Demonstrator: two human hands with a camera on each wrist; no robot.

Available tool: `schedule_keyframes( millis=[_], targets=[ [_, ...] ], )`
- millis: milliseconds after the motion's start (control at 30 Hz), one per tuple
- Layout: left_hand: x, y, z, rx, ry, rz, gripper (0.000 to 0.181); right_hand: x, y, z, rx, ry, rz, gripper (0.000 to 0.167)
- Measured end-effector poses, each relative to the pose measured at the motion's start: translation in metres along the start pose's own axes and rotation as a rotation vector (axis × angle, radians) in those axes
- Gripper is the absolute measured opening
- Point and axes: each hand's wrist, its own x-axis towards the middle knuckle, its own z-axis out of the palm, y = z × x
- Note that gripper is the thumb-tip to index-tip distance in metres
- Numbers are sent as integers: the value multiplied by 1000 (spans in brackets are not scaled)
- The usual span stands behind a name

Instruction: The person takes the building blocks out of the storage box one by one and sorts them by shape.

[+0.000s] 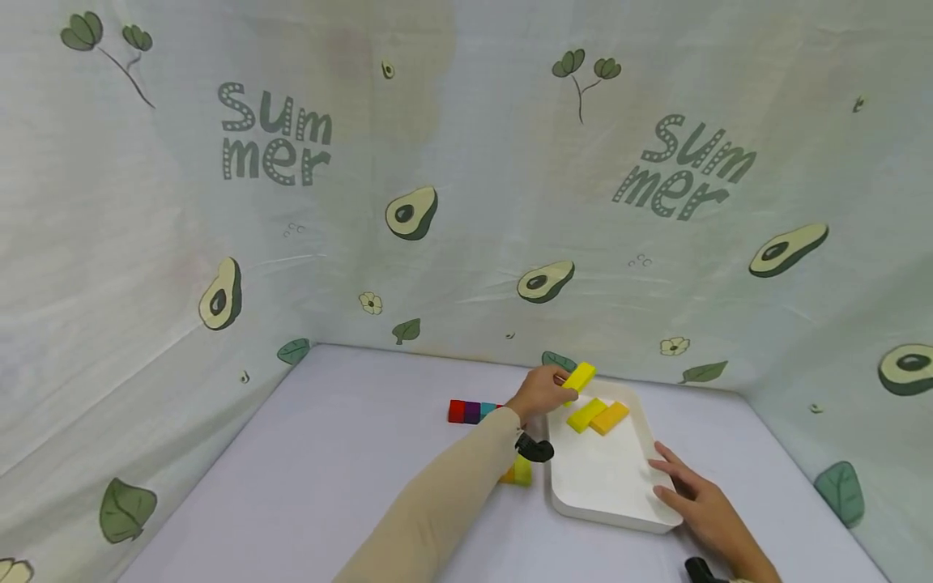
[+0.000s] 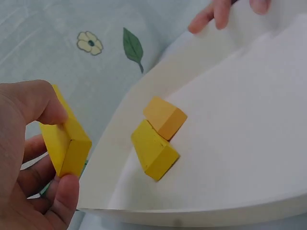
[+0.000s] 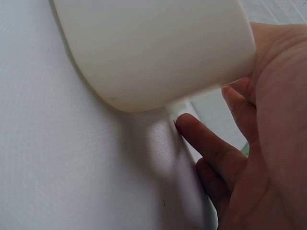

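Note:
My left hand (image 1: 541, 392) pinches a bright yellow block (image 1: 581, 379) over the far left corner of a white tray (image 1: 608, 486). In the left wrist view the left hand (image 2: 31, 153) holds this block (image 2: 62, 139) between thumb and fingers, beside the tray's rim. Inside the tray lie a yellow block (image 1: 586, 415) and an orange block (image 1: 610, 418), side by side and touching. At the tray's near right side is my right hand (image 1: 703, 502), its fingers extended along the rim. The right wrist view shows that hand (image 3: 240, 158) against the tray's outer wall (image 3: 158, 62).
Left of the tray, a row of red, purple and blue blocks (image 1: 472, 411) lies on the table (image 1: 328, 453), partly behind my left arm. Nearer, orange and yellow-green blocks (image 1: 521, 471) show beside the sleeve. Printed cloth (image 1: 466, 162) hangs behind the table.

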Motion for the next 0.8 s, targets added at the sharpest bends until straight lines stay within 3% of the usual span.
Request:
schedule_keyframes(
  millis=[133, 300, 533, 800],
  targets=[
    [-4, 2, -3, -78, -17, -59, 36, -1, 0, 0, 1, 5, -9, 60],
    [-7, 3, -5, -109, -39, -105, 47, 0, 1, 2, 10, 12, -23, 59],
    [-19, 3, -8, -134, -44, -75, 64, 2, 3, 7, 13, 7, -24, 59],
    [-30, 3, -9, -220, -90, 17, 76, -2, 6, 5, -2, 28, -64, 56]
  ],
)
